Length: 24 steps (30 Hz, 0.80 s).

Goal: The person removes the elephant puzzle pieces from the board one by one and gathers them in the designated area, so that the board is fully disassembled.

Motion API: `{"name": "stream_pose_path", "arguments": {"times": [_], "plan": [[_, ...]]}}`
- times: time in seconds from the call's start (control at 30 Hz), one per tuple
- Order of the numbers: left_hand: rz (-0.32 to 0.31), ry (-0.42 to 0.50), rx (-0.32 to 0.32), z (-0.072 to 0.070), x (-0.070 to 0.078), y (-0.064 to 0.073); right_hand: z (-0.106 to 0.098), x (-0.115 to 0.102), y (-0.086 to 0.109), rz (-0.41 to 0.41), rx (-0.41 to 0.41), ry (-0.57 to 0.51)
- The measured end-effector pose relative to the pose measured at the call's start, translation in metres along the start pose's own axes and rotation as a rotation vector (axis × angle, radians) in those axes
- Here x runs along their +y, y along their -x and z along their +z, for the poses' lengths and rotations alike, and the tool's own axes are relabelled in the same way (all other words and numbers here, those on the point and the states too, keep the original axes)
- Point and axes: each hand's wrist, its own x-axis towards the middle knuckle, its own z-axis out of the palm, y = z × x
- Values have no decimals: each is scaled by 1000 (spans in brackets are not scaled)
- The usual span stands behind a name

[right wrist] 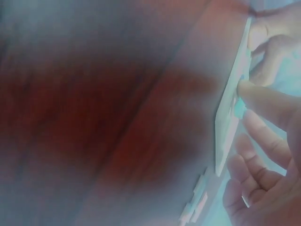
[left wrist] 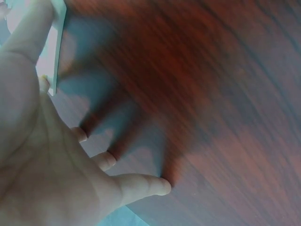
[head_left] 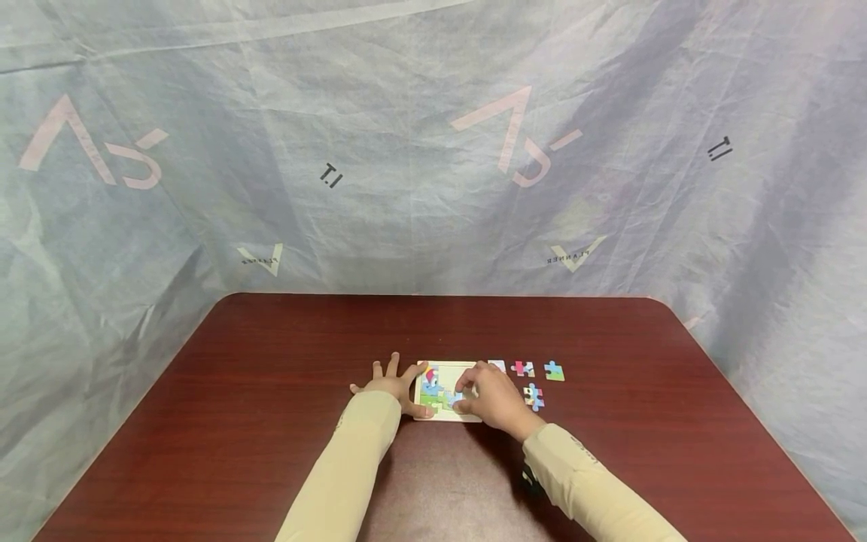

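A small jigsaw puzzle board (head_left: 447, 363) with a pale rim lies on the table, its left part filled with blue and green picture pieces (head_left: 430, 385). My left hand (head_left: 389, 385) is spread at the board's left end, thumb and index finger over its rim; the other fingers reach out to the tabletop in the left wrist view. Over the board's right half, my right hand (head_left: 497, 399) pinches a bluish-green puzzle piece (right wrist: 240, 108) between thumb and index finger, low against the board. The remaining right fingers curl loosely, and the hand hides part of the board.
Right of the board lie loose puzzle pieces: a pink one (head_left: 523, 368), a green and blue one (head_left: 554, 370), a multicoloured one (head_left: 533, 397) and a pale one (head_left: 497, 364) partly behind the right hand. A dark object (head_left: 530, 478) shows beside the right sleeve. Printed cloth (head_left: 413, 150) hangs behind the table.
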Motion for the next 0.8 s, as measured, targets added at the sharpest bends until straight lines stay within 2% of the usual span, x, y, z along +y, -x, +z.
{"name": "stream_pose_path", "arguments": {"times": [0.27,0.5,0.6,0.8], "plan": [[-4,-6,1,16,-11,-24,-12,2,-2,61,-57,-22],[-27,-20,-13,29,-20,-46,-16,-1,-3,61,-120,-2],[-24,-26,-9,31,-22,-49,-15,-1,-4,50,-113,27],[-18,-30,4,30,-21,-46,-14,0,-7,43,-106,66]]}}
